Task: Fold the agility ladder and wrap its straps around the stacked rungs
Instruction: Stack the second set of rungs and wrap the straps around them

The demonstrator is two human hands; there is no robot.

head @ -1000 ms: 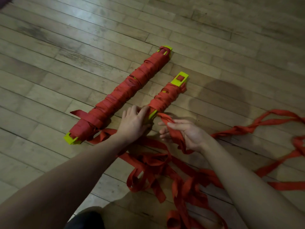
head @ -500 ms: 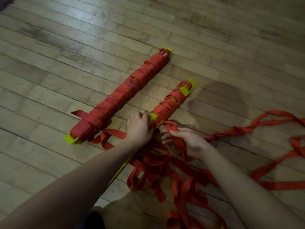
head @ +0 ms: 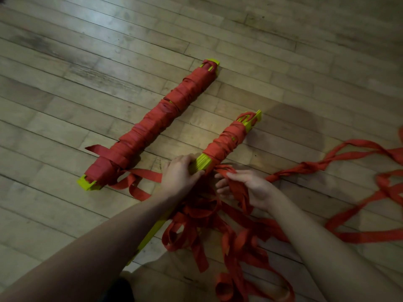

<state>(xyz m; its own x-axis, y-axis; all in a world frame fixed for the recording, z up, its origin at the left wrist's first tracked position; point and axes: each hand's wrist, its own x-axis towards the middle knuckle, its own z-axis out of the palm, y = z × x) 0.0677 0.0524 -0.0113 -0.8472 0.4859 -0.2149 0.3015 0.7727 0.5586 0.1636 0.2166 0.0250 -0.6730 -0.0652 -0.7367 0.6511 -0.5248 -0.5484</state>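
A stack of yellow-green rungs [head: 202, 163] lies diagonally on the wood floor, its far half bound in red strap [head: 224, 142]. My left hand [head: 178, 175] grips the bare middle of the stack. Just to the right, my right hand [head: 246, 186] holds a bunch of the loose red strap [head: 237, 190] close to the stack. Loose strap [head: 218, 234] piles up between my forearms and trails off to the right [head: 357, 149]. The near end of the stack runs under my left forearm.
A second rung bundle [head: 157, 125], wrapped in red strap along its whole length, lies parallel on the left with a loose tail [head: 139, 182] at its near end. Bare wooden floor [head: 109, 51] spreads out beyond both bundles.
The stack's far end has turned and shifted slightly right. My left hand now grips the bare rungs rather than resting on them. My right hand stays beside the stack with the strap.
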